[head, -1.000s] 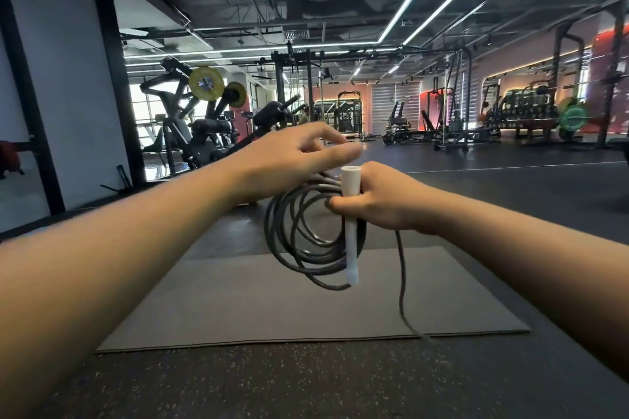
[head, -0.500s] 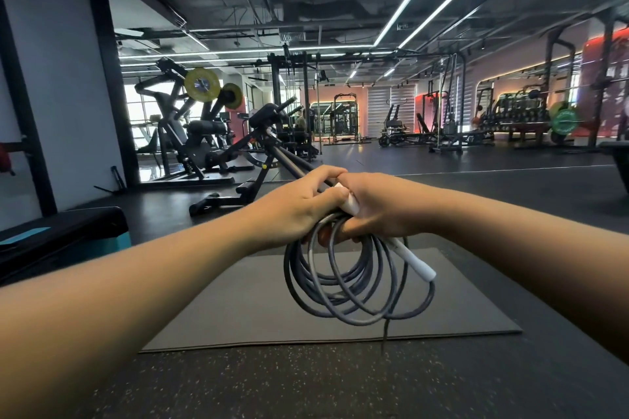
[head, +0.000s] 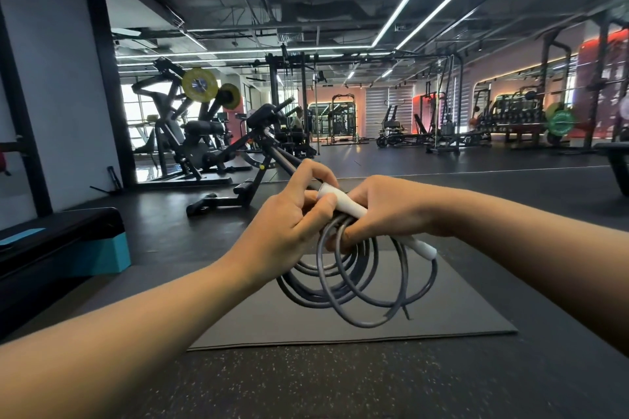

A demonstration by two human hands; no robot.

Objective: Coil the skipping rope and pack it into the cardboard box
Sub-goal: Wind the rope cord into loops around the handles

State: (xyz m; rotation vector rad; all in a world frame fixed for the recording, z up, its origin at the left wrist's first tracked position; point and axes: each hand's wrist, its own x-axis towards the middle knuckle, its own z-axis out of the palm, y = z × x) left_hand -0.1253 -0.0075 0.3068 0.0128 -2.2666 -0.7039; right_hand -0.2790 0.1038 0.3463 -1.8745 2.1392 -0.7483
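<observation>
I judge I'm finishing the coil: my left hand (head: 289, 224) and right hand (head: 384, 211) both grip the grey skipping rope (head: 357, 286) beside its white handle (head: 343, 202), loops hanging toward six o'clock over the mat (head: 459, 309); next needs the cardboard box, unseen here.

Both hands (head: 337, 214) — curled, touching, arms outstretched

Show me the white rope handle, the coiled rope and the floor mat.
white handle (head: 343, 202), head view, upper shaft between the hands
coiled rope (head: 371, 282), head view, hanging loops
floor mat (head: 459, 303), head view, bare right part
</observation>
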